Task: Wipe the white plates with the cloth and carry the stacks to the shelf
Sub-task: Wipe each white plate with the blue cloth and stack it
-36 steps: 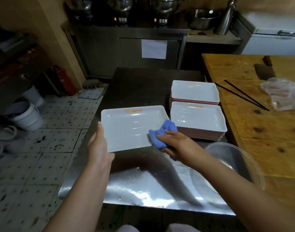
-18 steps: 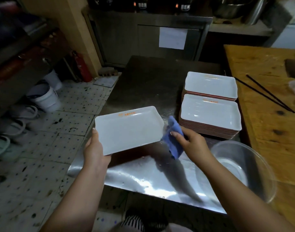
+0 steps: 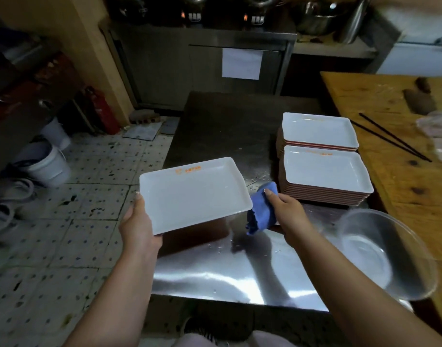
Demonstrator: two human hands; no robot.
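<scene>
— Across the middle: steel table [image 3: 215, 126] stretching away, wet and shining at the near end, carrying everything below. To the right, touching it: wooden counter [image 3: 395, 176], bearing black chopsticks [image 3: 392, 140] laid slantwise.

— And beyond the table?

— Standing at the far end: steel cabinet [image 3: 190, 71] with a white paper sheet [image 3: 242, 63] stuck on its door. Off to the left on the tiled floor [image 3: 77, 221]: white bucket [image 3: 48, 165], sitting near a red cylinder [image 3: 102, 111] leaning against the wall.

— Where are the plates lying?

— Sitting on the table's right side, two stacks of white plates, nearly touching: near stack [image 3: 326, 175], taller, with reddish rims showing down its side; far stack [image 3: 317, 131] just behind it. Resting at the near right corner: clear bowl [image 3: 382, 254], overhanging the table's edge.

— And the plate being worked on?

— Hovering above the table's left edge, tilted toward the camera: single white plate [image 3: 195, 194], orange mark at its far rim. Gripping its near left corner: left hand [image 3: 137, 221], thumb lying along the rim, fingers hidden underneath.

— The cloth?

— Bunched just off the plate's right edge, whether touching it or not, cannot tell: blue cloth [image 3: 261, 211]. Clutching it: right hand [image 3: 285, 209], fingers curled over the top, loose end dangling toward the table.
</scene>
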